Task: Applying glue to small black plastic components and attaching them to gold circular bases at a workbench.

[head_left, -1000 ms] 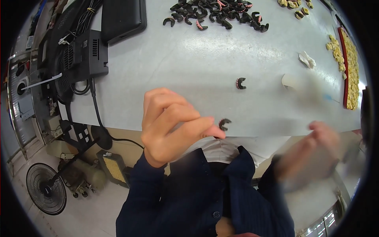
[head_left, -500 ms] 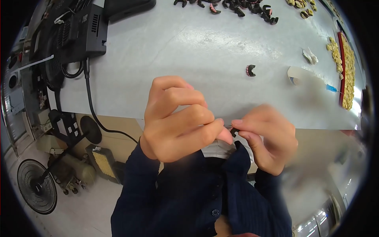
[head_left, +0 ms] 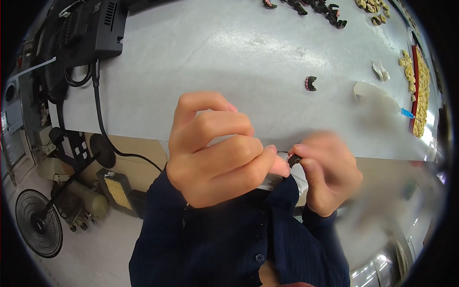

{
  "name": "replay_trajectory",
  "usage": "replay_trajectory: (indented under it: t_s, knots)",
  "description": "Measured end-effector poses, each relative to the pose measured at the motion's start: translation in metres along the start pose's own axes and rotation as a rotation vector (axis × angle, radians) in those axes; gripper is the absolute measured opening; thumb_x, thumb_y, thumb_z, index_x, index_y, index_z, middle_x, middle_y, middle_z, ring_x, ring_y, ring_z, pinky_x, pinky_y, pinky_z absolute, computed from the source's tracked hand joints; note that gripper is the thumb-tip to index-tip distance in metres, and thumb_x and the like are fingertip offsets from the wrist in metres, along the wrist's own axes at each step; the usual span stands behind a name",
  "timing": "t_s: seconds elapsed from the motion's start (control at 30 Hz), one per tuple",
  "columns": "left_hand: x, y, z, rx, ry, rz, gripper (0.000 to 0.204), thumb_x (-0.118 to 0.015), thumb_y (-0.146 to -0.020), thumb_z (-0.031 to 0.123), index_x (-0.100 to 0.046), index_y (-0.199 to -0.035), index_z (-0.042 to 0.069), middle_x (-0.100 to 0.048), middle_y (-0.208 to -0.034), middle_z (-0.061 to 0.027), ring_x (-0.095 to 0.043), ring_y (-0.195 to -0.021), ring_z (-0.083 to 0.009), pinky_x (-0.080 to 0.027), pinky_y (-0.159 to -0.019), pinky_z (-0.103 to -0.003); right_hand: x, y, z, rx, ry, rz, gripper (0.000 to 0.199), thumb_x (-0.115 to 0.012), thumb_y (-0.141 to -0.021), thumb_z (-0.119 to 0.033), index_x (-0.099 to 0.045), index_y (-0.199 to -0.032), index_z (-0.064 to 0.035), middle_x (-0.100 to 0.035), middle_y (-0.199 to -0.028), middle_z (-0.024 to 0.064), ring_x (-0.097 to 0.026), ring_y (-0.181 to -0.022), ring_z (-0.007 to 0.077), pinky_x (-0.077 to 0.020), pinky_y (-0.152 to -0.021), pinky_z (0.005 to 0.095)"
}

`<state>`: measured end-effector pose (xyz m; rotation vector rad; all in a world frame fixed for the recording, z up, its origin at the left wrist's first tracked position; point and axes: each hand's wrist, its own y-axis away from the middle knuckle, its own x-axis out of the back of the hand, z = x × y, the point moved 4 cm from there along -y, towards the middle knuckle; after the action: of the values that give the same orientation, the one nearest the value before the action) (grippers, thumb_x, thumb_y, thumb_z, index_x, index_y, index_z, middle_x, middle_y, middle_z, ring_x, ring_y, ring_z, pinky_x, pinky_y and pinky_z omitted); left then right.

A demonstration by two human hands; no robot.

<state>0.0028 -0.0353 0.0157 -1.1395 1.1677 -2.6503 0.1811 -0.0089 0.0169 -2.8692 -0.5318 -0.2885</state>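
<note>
My left hand (head_left: pixel 217 150) is curled close to my chest, its thumb and forefinger pinching toward a small black curved clip (head_left: pixel 293 160). My right hand (head_left: pixel 330 177) meets it from the right, fingertips closed on the same clip. Both hands hover over the near edge of the white table (head_left: pixel 229 62). Another black clip with a pink inner side (head_left: pixel 311 83) lies alone on the table beyond my right hand. My dark blue sleeves come up from the lower edge.
A pile of black clips (head_left: pixel 311 7) lies at the far edge, tan pieces (head_left: pixel 410 71) and a red tray (head_left: pixel 417 91) at far right. A white scrap (head_left: pixel 370 91) and blue-tipped tool (head_left: pixel 407 113) lie nearby. A black device (head_left: pixel 100 28) with cable sits left; a fan (head_left: pixel 38 229) stands on the floor.
My right hand came in from the right and joined my left hand. The clip that lay at the table's near edge is now pinched between both hands.
</note>
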Motion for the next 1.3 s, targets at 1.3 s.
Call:
replay_trajectory:
  t_s: [1.3]
  knots:
    - [-0.006, -0.008, -0.011, 0.052, 0.284, -0.112, 0.034, -0.081, -0.068, 0.029, -0.073, -0.097, 0.014, -0.057, -0.084, 0.0058, -0.050, -0.084, -0.0156, -0.042, -0.064, -0.029, -0.001, 0.000, 0.002, -0.307, -0.408, 0.061, 0.021, -0.069, -0.077, 0.015, -0.057, -0.092, 0.0082, -0.067, -0.085, 0.0185, -0.068, -0.081, 0.0209, -0.0537, -0.076, 0.0301]
